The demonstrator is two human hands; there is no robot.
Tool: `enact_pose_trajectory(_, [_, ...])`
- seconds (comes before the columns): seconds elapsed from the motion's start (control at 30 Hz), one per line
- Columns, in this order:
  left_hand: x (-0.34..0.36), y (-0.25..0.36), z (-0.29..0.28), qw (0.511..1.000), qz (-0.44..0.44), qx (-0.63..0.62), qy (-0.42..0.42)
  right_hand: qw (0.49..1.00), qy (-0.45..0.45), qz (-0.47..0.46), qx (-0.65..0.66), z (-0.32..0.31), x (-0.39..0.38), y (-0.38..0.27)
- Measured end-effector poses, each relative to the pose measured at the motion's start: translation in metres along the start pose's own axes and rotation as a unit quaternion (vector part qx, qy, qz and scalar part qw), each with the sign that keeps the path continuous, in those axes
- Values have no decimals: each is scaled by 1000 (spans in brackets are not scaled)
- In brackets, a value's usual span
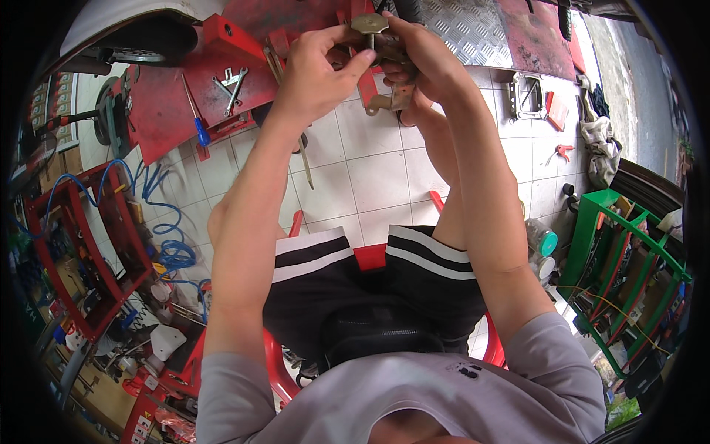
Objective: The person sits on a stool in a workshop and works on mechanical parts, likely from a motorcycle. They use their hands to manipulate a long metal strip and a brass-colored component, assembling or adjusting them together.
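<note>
Both hands are raised at the far side of the view, close together over the edge of a red work platform (163,100). Between the thumb and fingers of my left hand (318,70) is the stem of a disc-headed metal part (369,24), its flat, dull brass-coloured head facing up. My right hand (429,55) is closed around a tan metal bracket (390,101), whose lower end sticks out beneath the fingers. The two metal pieces sit very near each other; fingers hide whether they are joined.
On the platform lie metal wrenches (235,90) and a blue-handled screwdriver (200,129). A coiled blue hose (176,251) and red rack (92,255) stand left. At right are a green rack (617,274), a metal frame (526,96) and a red-handled tool (564,152) on the tiles.
</note>
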State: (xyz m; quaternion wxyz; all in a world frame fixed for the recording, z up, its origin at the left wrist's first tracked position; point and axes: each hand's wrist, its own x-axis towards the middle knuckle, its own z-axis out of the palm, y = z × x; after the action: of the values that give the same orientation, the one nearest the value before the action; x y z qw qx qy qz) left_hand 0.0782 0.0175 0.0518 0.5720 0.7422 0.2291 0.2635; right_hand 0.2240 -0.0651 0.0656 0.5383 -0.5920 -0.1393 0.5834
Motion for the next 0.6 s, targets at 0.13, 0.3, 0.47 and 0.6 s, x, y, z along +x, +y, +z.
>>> enact_pose_trajectory(0.13, [1,1,-1,999,-2,24,-27,1000,7,-9,-16,1,-3,-2])
enact_pose_trajectory(0.3, [0,2,-3,998,-30,44,-14,1000,-3,-17,-15,-2,-1,1])
enact_pose_trajectory(0.47, [0,-1,-6,998,-39,43,-30,998,-25,-7,-49,-7,0,-2])
enact_pose_trajectory(0.6, [1,-1,-5,998,-20,54,-27,998,11,-3,-59,-4,3,2])
